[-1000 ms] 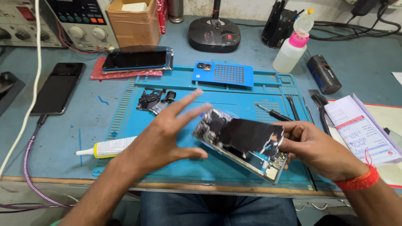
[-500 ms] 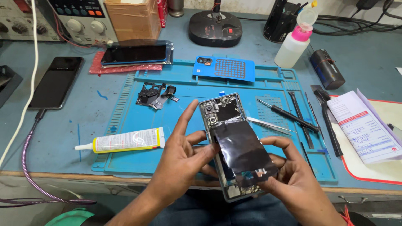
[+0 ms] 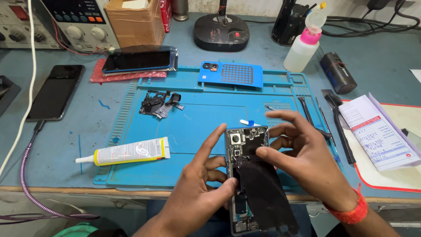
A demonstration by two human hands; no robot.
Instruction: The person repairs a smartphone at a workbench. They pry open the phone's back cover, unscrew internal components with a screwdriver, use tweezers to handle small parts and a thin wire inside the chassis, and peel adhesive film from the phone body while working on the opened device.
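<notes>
The counter carries a blue mat whose centre lies bare, its near edge under the hands. The opened phone hangs over that edge, left hand fingers grasping its side, right hand fingers spread, one pressing its black sheet. A glue tube lies left, tools right, both apart.

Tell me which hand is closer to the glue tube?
Left. The left hand is just right of the glue tube and a bit nearer the person, gripping the opened phone. The right hand is farther, on the phone's other side.

Bare mat between glue tube, parts
</notes>
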